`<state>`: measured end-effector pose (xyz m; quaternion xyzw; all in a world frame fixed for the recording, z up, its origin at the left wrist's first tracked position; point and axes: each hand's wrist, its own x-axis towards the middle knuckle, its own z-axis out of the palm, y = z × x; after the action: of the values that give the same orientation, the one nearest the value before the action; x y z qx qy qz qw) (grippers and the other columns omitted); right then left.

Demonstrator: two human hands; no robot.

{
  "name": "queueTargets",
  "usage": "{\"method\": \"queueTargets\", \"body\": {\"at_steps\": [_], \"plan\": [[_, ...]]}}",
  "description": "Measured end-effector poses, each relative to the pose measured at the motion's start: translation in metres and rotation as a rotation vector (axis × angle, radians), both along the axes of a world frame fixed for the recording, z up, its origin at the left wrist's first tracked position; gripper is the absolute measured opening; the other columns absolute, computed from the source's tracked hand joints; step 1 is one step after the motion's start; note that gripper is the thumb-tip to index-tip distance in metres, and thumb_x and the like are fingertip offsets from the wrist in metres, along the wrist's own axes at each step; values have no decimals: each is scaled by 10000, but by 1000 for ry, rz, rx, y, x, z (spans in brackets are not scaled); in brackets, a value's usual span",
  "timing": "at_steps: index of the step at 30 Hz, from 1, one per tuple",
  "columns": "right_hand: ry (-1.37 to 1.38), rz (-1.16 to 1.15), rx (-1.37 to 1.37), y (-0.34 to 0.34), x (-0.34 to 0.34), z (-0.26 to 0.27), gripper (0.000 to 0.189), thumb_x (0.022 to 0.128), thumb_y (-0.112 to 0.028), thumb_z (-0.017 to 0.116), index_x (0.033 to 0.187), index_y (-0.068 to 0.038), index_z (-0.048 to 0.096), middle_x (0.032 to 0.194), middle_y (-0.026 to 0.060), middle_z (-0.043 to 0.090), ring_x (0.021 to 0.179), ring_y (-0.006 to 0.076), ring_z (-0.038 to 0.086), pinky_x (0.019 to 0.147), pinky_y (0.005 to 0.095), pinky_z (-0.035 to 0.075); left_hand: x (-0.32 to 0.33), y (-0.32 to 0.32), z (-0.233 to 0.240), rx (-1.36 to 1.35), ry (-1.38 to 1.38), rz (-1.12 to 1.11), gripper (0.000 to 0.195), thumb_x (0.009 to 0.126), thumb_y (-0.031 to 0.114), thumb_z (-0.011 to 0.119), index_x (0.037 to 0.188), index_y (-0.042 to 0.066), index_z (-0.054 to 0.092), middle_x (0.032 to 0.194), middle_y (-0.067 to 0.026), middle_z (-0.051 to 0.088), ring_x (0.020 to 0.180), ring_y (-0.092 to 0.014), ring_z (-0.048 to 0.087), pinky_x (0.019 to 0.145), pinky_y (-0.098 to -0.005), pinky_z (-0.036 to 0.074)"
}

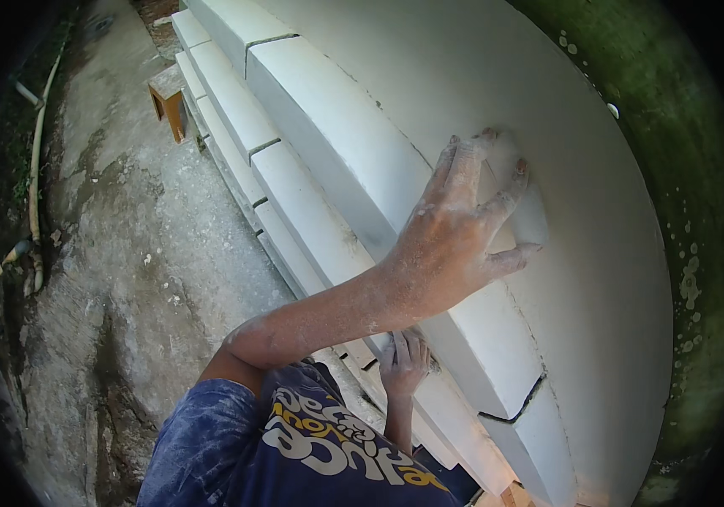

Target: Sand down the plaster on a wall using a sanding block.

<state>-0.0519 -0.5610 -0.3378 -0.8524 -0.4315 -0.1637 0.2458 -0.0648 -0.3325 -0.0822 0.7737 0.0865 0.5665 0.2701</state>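
Note:
My left hand, coated in white dust, reaches across a smooth white wall surface. Its fingers and thumb are spread around a pale, thin pad or sheet, pressed against that surface; its material cannot be told. Beside the surface run stepped white mouldings with dark open joints between their lengths. My right hand, also dusty, rests on the edge of a lower moulding, below my left forearm. Its fingers lie close together, and its palm side is hidden, so whether it grips the edge is unclear.
A rough, stained concrete floor stretches along the left. By the far end of the mouldings stands a small wooden stool. Pale pipes run along the floor's left border. Beyond the white surface is a green surface with white splashes.

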Motion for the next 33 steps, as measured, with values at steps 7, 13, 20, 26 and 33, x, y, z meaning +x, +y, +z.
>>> {"method": "queueTargets", "body": {"at_steps": [7,13,20,26,33], "plan": [[-25,31,22,5,-6,7,346,823,-77,640,1159,-75,722,1109,125,689,1077,372,642,956,519,496,-5,4,7,-32,-3,22,645,821,415,836,1271,-25,695,1309,-327,471,1304,-495,451,1074,-575,451],[-6,34,25,6,-5,12,340,831,-73,640,1160,-82,727,1110,121,692,1081,367,646,966,515,499,-1,47,14,84,-42,34,665,864,460,797,1250,-71,690,1270,-384,458,1271,-524,461,1041,-596,475],[-10,-5,38,4,-4,4,355,824,-55,639,1162,-92,743,1087,122,696,1058,363,651,951,507,508,4,4,-10,134,-59,142,652,743,397,907,1230,-1,731,1262,-270,540,1272,-410,548,1034,-523,494],[-6,33,54,6,-4,8,364,816,-41,643,1163,-91,743,1075,126,692,1041,360,652,933,507,509,2,72,11,-118,-43,168,628,734,377,916,1214,9,748,1268,-276,535,1334,-432,487,1060,-557,468],[-13,12,49,8,-4,13,349,822,-52,649,1157,-88,739,1075,117,696,1053,352,654,953,505,507,-3,33,7,-6,-37,119,642,720,343,921,1231,-1,738,1256,-250,550,1269,-385,533,992,-508,507]]}}
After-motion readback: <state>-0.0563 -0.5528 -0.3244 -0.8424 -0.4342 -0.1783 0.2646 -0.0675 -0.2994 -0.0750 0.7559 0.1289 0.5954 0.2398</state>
